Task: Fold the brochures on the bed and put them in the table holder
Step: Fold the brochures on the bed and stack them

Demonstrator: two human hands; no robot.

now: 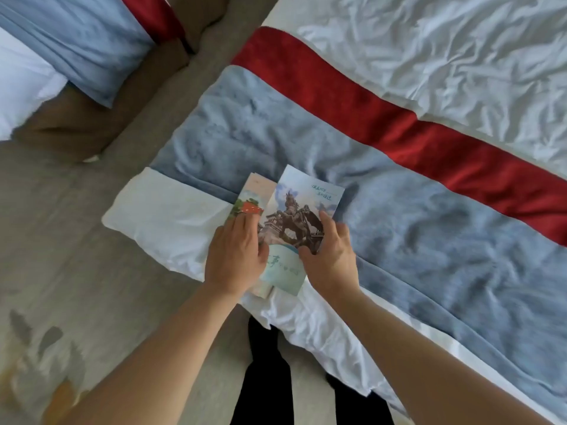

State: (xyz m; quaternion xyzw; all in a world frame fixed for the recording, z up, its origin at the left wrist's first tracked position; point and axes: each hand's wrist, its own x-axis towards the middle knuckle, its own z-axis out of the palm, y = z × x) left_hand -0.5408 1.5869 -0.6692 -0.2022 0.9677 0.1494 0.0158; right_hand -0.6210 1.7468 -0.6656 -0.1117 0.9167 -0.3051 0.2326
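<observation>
Two hands work the brochures [294, 216] at the bed [399, 210] corner: left hand [234, 256] flat on top, right hand [329, 256] pinching the thin, bendy, slippy edge w/ fingers, so hold by edges.

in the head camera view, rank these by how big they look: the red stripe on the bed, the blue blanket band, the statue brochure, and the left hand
Largest to smallest, as seen:
1. blue blanket band
2. red stripe
3. statue brochure
4. left hand
The brochure is partly covered by both hands, so its lead over the hand is less sure.
</observation>
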